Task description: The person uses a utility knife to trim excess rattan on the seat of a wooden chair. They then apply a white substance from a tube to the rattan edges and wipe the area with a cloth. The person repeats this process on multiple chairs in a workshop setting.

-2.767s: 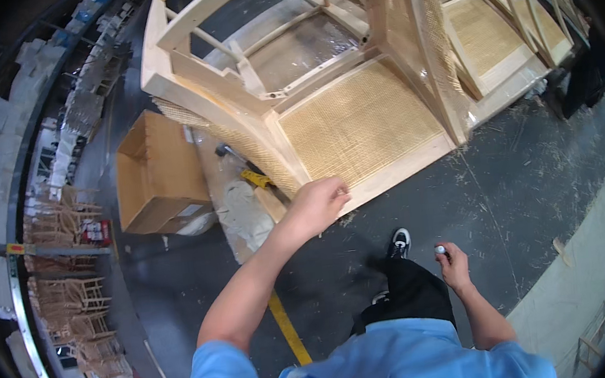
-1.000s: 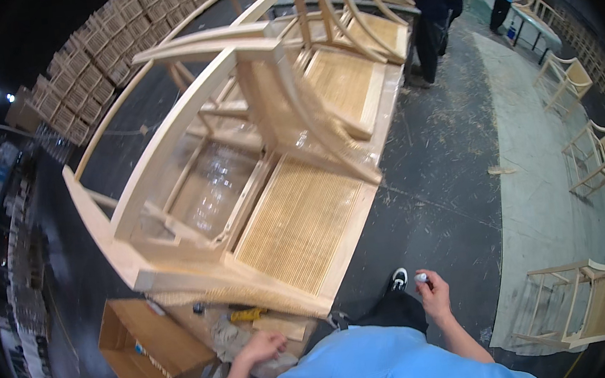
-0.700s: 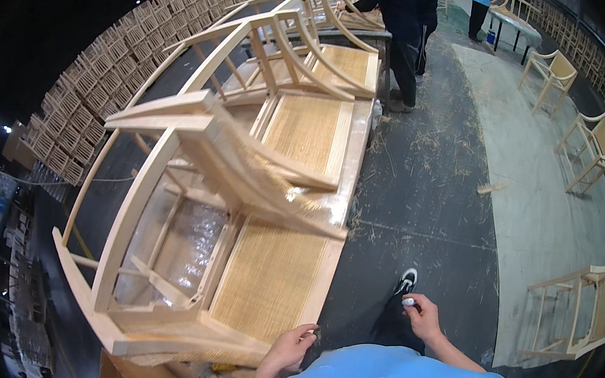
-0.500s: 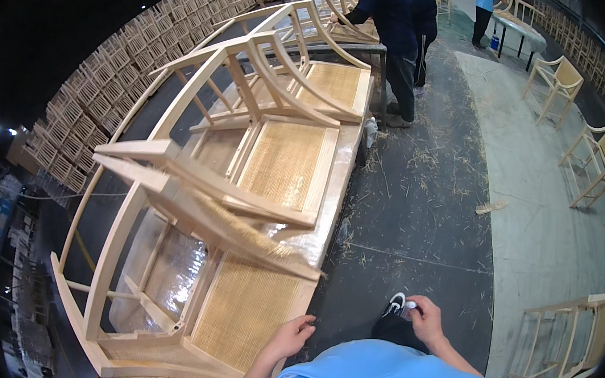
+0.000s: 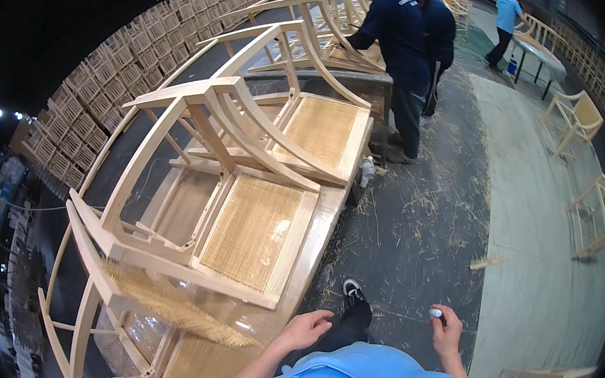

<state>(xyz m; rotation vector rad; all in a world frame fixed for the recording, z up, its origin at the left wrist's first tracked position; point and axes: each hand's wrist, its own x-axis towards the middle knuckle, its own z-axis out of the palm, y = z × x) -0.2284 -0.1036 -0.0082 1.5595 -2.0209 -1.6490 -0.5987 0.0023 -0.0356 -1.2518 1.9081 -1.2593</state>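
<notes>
My right hand (image 5: 447,333) is closed around a small white cylindrical thing (image 5: 435,313) with a rounded end. Most of it is hidden by the fingers, so its kind does not show. Empty, with its fingers loosely bent and apart, my left hand (image 5: 307,330) hovers near the table's edge. Left of it lies a pale wooden chair frame (image 5: 207,366) with a woven seat and a fringe of loose straw ends. Another chair (image 5: 251,223), tipped over with its woven seat facing up, lies just beyond.
More chairs (image 5: 322,125) line the long table (image 5: 316,250). Two people in dark clothes (image 5: 405,48) stand beside it farther ahead. Straw scraps litter the dark floor (image 5: 423,235). Finished chairs (image 5: 600,215) stand at the right, and stacked chairs (image 5: 116,68) fill the back left.
I have stepped forward along the table, so the near chairs have slid toward the lower left of the view. My right hand still holds the white thing and sits farther right.
</notes>
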